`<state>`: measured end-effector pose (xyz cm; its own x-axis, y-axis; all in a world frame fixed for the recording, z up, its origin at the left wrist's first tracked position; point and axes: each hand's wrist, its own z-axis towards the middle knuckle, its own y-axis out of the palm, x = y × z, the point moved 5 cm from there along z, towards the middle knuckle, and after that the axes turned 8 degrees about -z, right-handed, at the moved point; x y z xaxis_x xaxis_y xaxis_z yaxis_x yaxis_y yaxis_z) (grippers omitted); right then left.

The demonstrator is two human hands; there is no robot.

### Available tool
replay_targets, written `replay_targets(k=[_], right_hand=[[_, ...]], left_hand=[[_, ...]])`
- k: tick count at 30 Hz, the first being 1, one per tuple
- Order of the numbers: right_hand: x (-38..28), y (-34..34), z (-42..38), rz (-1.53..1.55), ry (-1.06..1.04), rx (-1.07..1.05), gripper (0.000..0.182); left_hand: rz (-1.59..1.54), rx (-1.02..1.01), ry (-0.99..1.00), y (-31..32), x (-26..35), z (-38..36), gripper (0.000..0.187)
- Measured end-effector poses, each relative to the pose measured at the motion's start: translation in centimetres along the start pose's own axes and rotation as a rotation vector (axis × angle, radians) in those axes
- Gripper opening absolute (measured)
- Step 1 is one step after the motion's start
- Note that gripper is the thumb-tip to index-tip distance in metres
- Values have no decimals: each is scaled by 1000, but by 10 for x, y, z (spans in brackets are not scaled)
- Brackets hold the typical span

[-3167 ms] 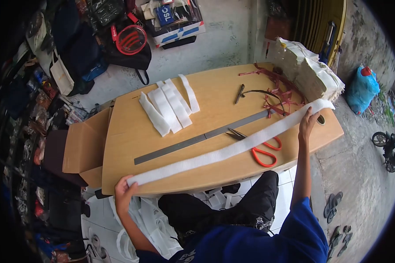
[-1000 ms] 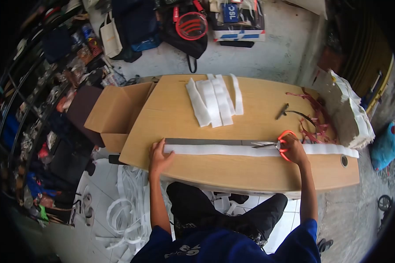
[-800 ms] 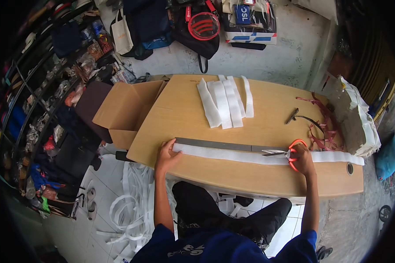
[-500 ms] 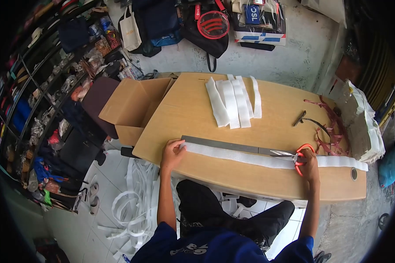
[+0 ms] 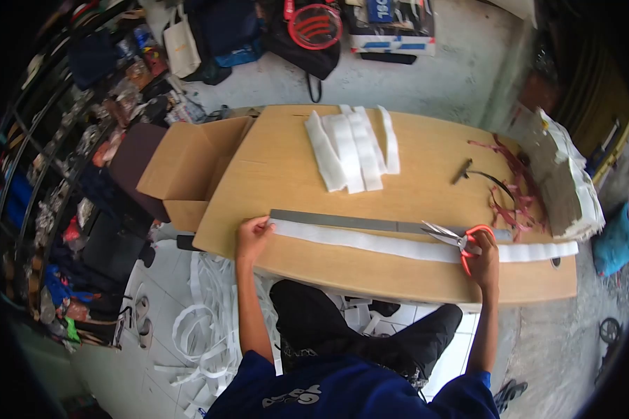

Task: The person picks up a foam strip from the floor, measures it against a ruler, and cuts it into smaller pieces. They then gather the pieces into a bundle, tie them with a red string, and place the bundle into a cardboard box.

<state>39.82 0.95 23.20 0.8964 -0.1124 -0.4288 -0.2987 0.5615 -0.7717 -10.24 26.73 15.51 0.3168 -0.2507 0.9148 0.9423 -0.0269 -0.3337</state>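
A long white fabric strip (image 5: 370, 241) lies lengthwise along the near part of the wooden table, its right end near the table's right edge. Just beyond it and roughly parallel runs a flat grey metal ruler (image 5: 335, 219). My left hand (image 5: 254, 239) pinches the strip's left end, close to the end of the ruler. In my right hand (image 5: 485, 261) is a pair of scissors (image 5: 461, 242) with orange handles. Their blades are slightly apart, pointing left over the ruler and strip. The hand itself covers part of the strip.
Several shorter white strips (image 5: 353, 150) lie at the table's back. Right of them are a black curved tool (image 5: 493, 179), reddish scraps (image 5: 521, 185) and a torn white block (image 5: 569, 181). A cardboard box (image 5: 185, 164) stands left; loose white strips (image 5: 206, 321) are heaped on the floor.
The scissors' blades have parted a little and their tips have tilted away from me. My left hand still pinches the strip's end. The whole view has shifted slightly.
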Motion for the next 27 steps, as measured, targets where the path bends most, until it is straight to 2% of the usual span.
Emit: replay_targets(k=[3,9,16,22,27], right_hand=[[4,-7,-3,-17,-5,19,38],[22,-7,1,-126,-37,89,38],[32,0,21,-96,-107,77,33],[40,5,20,89,-11,15,28],[38,3,19,30,-46,66,28]], left_hand=[[-67,-23,-37,1,-2,1,31],[-10,-11,-63,-1,1,1,28],[-7,-5,-64,-4,2,1,27],[1,14,-75,0,15,-5,28],[71,58,-50,9,33,-12,29]])
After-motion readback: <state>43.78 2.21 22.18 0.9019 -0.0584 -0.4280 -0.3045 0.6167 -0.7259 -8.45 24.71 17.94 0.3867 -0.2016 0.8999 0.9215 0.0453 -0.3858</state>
